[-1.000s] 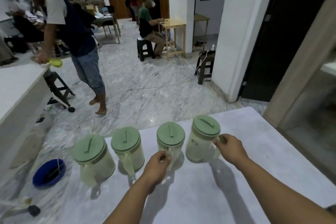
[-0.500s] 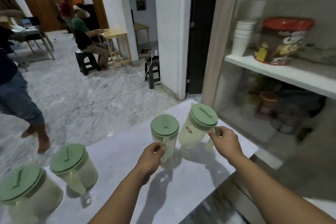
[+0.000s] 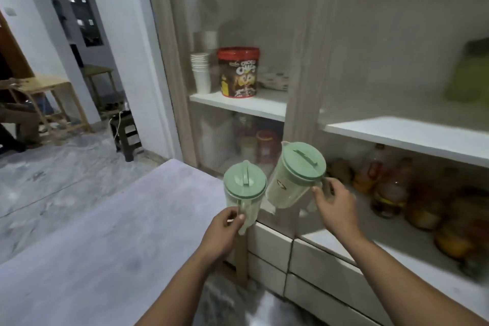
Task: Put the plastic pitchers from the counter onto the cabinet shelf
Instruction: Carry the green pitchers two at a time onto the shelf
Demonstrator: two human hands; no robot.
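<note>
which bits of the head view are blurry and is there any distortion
Head view: the bottles and the green object at the right edge are smeared; the cereal tub and both pitchers stay fairly sharp; the wide-angle lens bends the cabinet frame.

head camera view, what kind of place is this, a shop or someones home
Most likely a home kitchen or pantry corner. A built-in cabinet holds a cereal tub, stacked paper cups and bottles on its shelves, and a pale counter stands beside it.

Both arms extended fwd; L hand (image 3: 223, 230) fist-closed on handle, R hand (image 3: 334, 209) higher, fingers curled on handle.
</note>
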